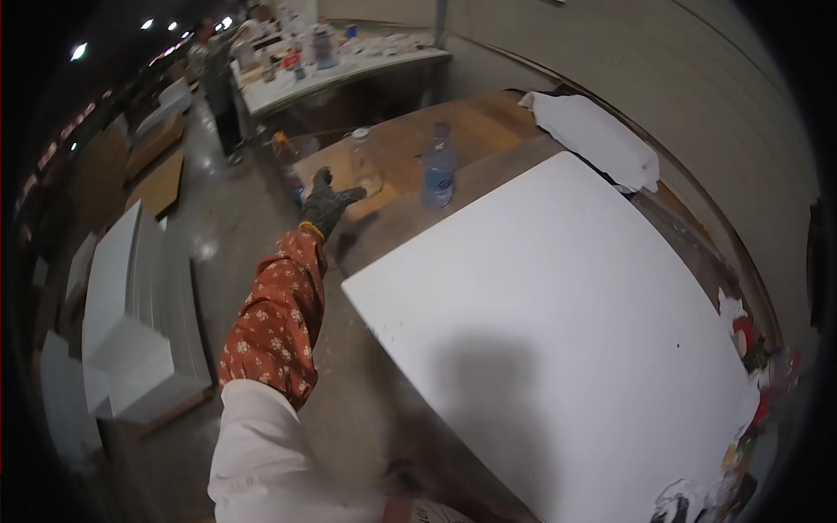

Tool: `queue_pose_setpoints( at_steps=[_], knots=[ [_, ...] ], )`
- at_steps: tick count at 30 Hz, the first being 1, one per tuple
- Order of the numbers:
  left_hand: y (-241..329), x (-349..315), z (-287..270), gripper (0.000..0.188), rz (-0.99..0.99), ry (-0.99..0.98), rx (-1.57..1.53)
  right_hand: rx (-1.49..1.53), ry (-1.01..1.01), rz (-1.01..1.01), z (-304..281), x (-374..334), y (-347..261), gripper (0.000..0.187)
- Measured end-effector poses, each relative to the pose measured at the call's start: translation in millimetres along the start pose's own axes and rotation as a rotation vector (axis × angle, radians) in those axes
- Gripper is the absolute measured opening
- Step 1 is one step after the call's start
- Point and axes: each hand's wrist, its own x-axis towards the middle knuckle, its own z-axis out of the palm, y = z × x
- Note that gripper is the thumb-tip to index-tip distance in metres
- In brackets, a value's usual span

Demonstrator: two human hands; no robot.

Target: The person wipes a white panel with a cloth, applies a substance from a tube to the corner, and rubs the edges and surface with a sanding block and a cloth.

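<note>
Left hand upper left of centre, in dark grey glove, yellow band at wrist. Fingers spread, thumb out to the right; released, grasping nothing. Right hand out of frame, state of its fingers cannot be told.

Nearest the fingers: clear bottle, pale cap, upright on the brown surface, just beyond the thumb. Thumb overlaps its lower part in this view; contact cannot be told.

Right of it, near: blue bottle, also upright, close to the edge of a white panel. Panel is large, spreads over centre and right of frame; dark shadow across its lower part.

Behind the hand, left forearm in rust-red floral sleeve, white sleeve below that, running to lower edge.

Farther out: crumpled white sheet upper right, past the panel's far edge. Red and white clutter along right edge, blurred. Wall behind.

Left of frame: stack of white panels, brown boards above it, grey floor between stack and arm. Upper left, another person standing beside the far surface, which carries small bottles and containers, too small to sort.
</note>
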Motion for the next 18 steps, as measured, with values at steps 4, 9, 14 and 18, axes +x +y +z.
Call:
queue_pose_setpoints(
  at_steps=[4, 9, 14, 18],
  knots=[
    [-23, 71, 39, 0.114, 0.104, 0.077, -0.094, -0.294, 0.143, -0.188, -11, 53, -45, 0.037],
    [-58, 108, 81, 0.084, 0.107, 0.039, -0.12, -0.171, 0.102, 0.003, 15, 53, -61, 0.035],
    [8, 70, 65, 0.059, 0.141, 0.069, 0.005, 0.173, 0.129, -0.071, 77, 82, -88, 0.037],
    [80, 22, 10, 0.064, 0.564, -0.058, 0.199, 0.721, -0.095, -0.13, 93, 167, -196, 0.034]
  ],
)
